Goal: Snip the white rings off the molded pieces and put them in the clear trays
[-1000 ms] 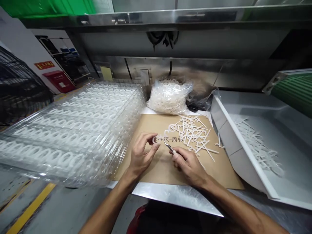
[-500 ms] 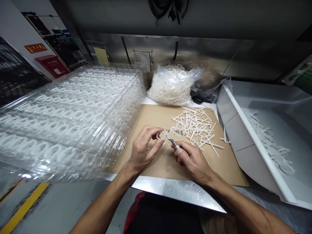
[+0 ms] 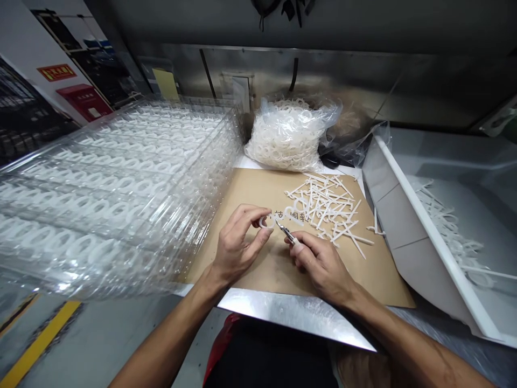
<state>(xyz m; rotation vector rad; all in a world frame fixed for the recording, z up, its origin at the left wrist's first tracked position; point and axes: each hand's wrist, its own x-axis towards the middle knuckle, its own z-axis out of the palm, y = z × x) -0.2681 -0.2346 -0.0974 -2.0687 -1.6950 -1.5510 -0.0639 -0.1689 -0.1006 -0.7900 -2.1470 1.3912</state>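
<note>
My left hand (image 3: pixel 238 245) pinches a small white plastic ring (image 3: pixel 264 223) between thumb and fingertips above a brown cardboard sheet (image 3: pixel 278 269). My right hand (image 3: pixel 321 264) is closed round small metal cutters (image 3: pixel 286 231), whose tip meets the ring. Just beyond my hands lies a heap of white plastic sprue sticks (image 3: pixel 327 207), with a ring piece or two among them.
A stack of clear plastic trays (image 3: pixel 117 188) filled with white rings covers the left. A clear bag of white rings (image 3: pixel 288 134) stands at the back. A grey bin (image 3: pixel 404 237) on the right holds cut sprue sticks. The metal bench edge (image 3: pixel 291 318) runs below the cardboard.
The view has tipped downward and moved closer. Both hands stay together at the ring, shifted slightly; the cutter tip has come up against the ring.
</note>
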